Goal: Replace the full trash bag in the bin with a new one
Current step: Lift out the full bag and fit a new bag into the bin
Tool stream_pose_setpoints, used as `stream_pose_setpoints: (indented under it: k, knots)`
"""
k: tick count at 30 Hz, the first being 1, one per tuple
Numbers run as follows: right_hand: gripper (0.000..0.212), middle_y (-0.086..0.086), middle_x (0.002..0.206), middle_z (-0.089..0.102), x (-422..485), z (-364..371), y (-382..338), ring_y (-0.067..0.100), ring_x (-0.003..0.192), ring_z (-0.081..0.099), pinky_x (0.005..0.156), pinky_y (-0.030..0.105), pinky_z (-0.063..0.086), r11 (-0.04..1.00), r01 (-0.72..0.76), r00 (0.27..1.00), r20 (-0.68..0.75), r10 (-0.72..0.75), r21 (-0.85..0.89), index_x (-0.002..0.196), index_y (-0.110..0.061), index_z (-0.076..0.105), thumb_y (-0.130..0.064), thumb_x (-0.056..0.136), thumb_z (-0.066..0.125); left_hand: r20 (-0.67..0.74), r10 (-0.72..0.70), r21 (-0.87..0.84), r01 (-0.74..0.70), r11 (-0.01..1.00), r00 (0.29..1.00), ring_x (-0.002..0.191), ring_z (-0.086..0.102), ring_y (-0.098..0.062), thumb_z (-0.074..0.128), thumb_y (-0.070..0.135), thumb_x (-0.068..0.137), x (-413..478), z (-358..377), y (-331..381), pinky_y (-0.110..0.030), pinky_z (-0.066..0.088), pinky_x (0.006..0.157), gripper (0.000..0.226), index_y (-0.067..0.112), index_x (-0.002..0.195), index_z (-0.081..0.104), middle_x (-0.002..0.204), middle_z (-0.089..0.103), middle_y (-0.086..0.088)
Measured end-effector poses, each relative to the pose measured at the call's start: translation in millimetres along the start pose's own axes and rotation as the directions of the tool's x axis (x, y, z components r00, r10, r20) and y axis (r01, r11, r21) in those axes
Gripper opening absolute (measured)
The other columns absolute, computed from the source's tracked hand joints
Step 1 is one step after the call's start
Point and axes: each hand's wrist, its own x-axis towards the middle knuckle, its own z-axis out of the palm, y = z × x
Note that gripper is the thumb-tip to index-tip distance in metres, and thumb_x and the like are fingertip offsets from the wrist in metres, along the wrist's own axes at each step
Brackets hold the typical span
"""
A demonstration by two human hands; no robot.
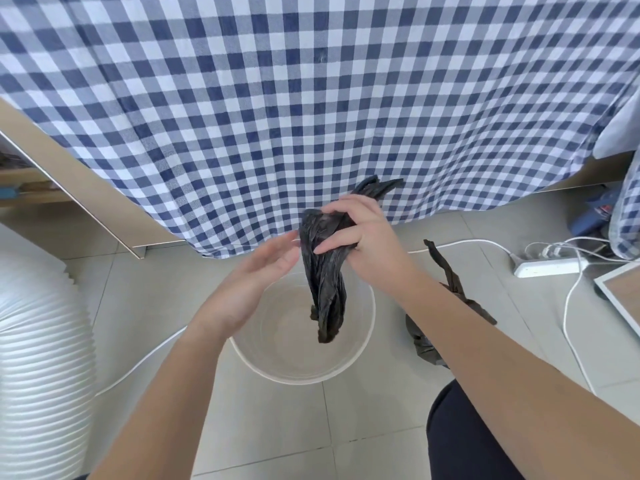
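Note:
A round white bin [360, 344] stands on the tiled floor below my hands, with no bag inside it. My right hand [363, 233] grips a bunched, still folded black trash bag [325, 282] that hangs down over the bin's opening. My left hand [256, 275] is just left of the bag with its fingers spread, its fingertips close to the plastic. The full black trash bag [424, 341] with a tied top lies on the floor right of the bin, partly hidden by my right forearm.
A blue-and-white checked cloth [311, 98] hangs behind the bin. A white ribbed hose [41, 323] fills the left side. A white power strip [550, 266] and cables lie on the floor at the right, beside a framed board [623, 299]. My dark-clothed knee [464, 434] is at the bottom right.

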Motion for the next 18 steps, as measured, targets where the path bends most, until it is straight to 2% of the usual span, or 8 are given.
stream_pose_setpoints:
  k: [3,6,9,12,14,15,16,18]
  knots:
    - [0.031,0.002,0.133,0.065,0.5,5.9,-6.4,0.023,0.131,0.042,0.116,0.019,0.023,0.999,0.043,0.998,0.050,-0.043,0.011,0.093,-0.030,0.086,-0.006,0.090,0.067,-0.062,0.022,0.055,-0.018,0.998,0.998,0.120,0.070,-0.010,0.073,0.035,0.098,4.2,11.8,-4.5,-0.032,0.045,0.107,0.039,0.026,0.135,0.069,0.124,0.078,0.003]
    - [0.044,0.003,0.140,0.061,2.5,6.4,-4.2,0.029,0.133,0.044,0.114,0.031,0.033,0.999,0.016,0.996,0.088,-0.012,-0.044,0.104,-0.030,0.085,0.006,0.088,0.065,-0.267,0.054,0.076,-0.035,0.996,0.962,0.087,0.071,-0.008,0.074,0.020,0.099,7.4,15.1,-18.7,-0.027,0.049,0.083,0.007,0.016,0.104,0.078,0.102,0.081,-0.002]
    - [0.048,0.000,0.140,0.060,1.2,1.7,-2.5,0.026,0.131,0.047,0.112,0.038,0.038,0.989,-0.126,0.992,0.017,0.127,-0.077,0.111,-0.030,0.082,0.009,0.095,0.059,-0.409,0.036,0.033,-0.025,0.999,0.912,0.088,0.073,-0.018,0.076,0.016,0.098,7.9,11.6,-24.1,-0.029,0.057,0.069,0.014,0.014,0.088,0.066,0.104,0.080,-0.009]
    - [0.030,-0.008,0.127,0.062,3.8,-2.9,-11.9,0.013,0.112,0.060,0.100,0.036,0.052,0.866,-0.458,0.882,-0.022,0.471,0.199,0.125,-0.030,0.073,-0.016,0.101,0.061,-0.429,0.047,0.019,-0.043,0.999,0.902,0.102,0.076,-0.031,0.079,0.011,0.095,6.3,10.6,-25.9,-0.034,0.064,0.076,0.015,0.011,0.087,0.066,0.106,0.081,-0.008]
    - [0.045,-0.013,0.123,0.066,7.7,-4.6,-20.4,0.006,0.105,0.065,0.088,0.032,0.057,0.663,-0.643,0.753,0.158,0.639,0.384,0.135,-0.031,0.064,-0.050,0.095,0.068,-0.410,0.090,0.081,-0.062,0.995,0.908,0.098,0.076,-0.028,0.083,0.010,0.090,4.3,13.5,-26.3,-0.045,0.064,0.087,0.024,0.020,0.077,0.065,0.098,0.079,-0.004]
    - [0.052,-0.014,0.120,0.069,7.7,-4.1,-22.0,0.003,0.102,0.067,0.082,0.027,0.056,0.602,-0.688,0.717,0.249,0.651,0.406,0.135,-0.030,0.064,-0.057,0.091,0.069,-0.396,0.121,0.153,-0.064,0.986,0.910,0.094,0.076,-0.023,0.085,0.010,0.088,3.7,15.6,-25.6,-0.049,0.061,0.092,0.029,0.024,0.073,0.065,0.092,0.077,-0.001]
    - [0.046,-0.014,0.114,0.072,7.2,-1.9,-22.5,-0.002,0.098,0.068,0.077,0.021,0.053,0.604,-0.686,0.724,0.298,0.622,0.407,0.128,-0.028,0.069,-0.055,0.090,0.072,-0.372,0.143,0.227,-0.059,0.972,0.917,0.092,0.076,-0.020,0.086,0.010,0.086,2.9,18.7,-24.9,-0.049,0.059,0.096,0.029,0.024,0.071,0.066,0.088,0.077,0.001]
    - [0.021,-0.011,0.097,0.077,6.2,3.0,-22.9,-0.003,0.085,0.069,0.073,0.018,0.051,0.731,-0.585,0.811,0.262,0.523,0.352,0.107,-0.021,0.079,-0.037,0.094,0.074,-0.319,0.143,0.317,-0.036,0.948,0.937,0.092,0.076,-0.016,0.088,0.014,0.083,1.7,24.7,-24.2,-0.050,0.058,0.097,0.023,0.023,0.075,0.068,0.088,0.079,0.003]
